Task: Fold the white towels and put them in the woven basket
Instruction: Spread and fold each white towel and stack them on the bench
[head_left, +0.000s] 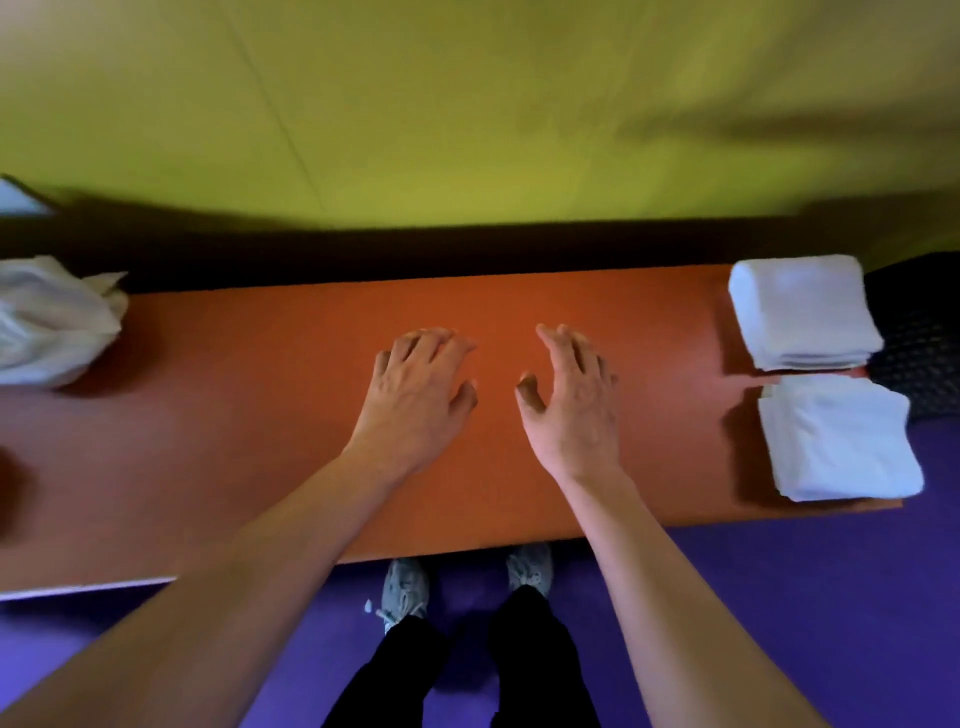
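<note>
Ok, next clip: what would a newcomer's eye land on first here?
Probably the two bare hands, left hand and right hand, spread open over the middle of the orange table, holding nothing. Next, two folded white towels at the table's right end, and a crumpled white pile at its left end.

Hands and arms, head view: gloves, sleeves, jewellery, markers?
Both bare. The left hand and right hand wear no gloves, rings or watch that I can see. Forearms are uncovered down to the frame edge, no sleeve in view. No markers or tape visible.
</note>
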